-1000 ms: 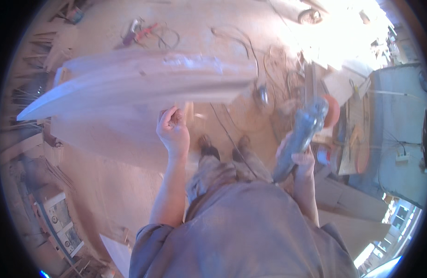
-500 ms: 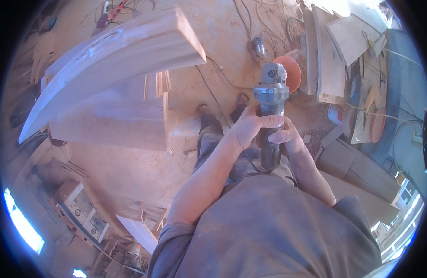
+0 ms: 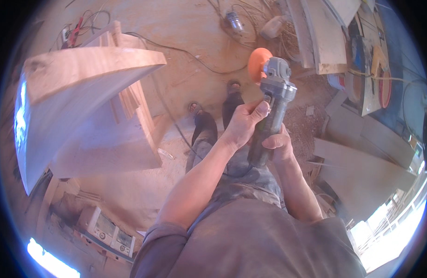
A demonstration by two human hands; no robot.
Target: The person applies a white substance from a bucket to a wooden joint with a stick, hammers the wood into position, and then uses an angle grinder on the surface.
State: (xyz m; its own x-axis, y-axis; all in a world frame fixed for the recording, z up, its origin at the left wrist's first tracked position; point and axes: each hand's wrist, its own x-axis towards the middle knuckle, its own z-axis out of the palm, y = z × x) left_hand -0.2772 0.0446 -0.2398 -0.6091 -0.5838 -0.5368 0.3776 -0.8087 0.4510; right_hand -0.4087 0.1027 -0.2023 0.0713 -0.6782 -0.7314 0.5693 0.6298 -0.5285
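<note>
In front of my waist I hold an angle grinder [image 3: 274, 99] with a grey metal head and a dark body. Its round orange disc [image 3: 258, 65] faces left and touches nothing. My left hand [image 3: 246, 121] is closed on the body just below the head, its thumb lying along the near side. Lower down, my right hand [image 3: 280, 142] wraps the body from the right. A power cord [image 3: 174, 121] runs from near the grinder across the floor. To the left, apart from the grinder, stands a curved wooden piece [image 3: 79, 92] with a pale, smooth side.
Dusty floor lies around my feet, crossed by cords. Ahead sits another corded power tool [image 3: 234, 22]. Wooden boards [image 3: 331, 41] lean at the far right, near a yellow-handled tool [image 3: 377, 60]. Large sheets [image 3: 357, 171] lie at the right. A dusty machine [image 3: 107, 229] stands at the lower left.
The grinder has turned in my hands, so its disc has swung from the right of the head to the left. My view has shifted, and the curved piece appears farther left and lower.
</note>
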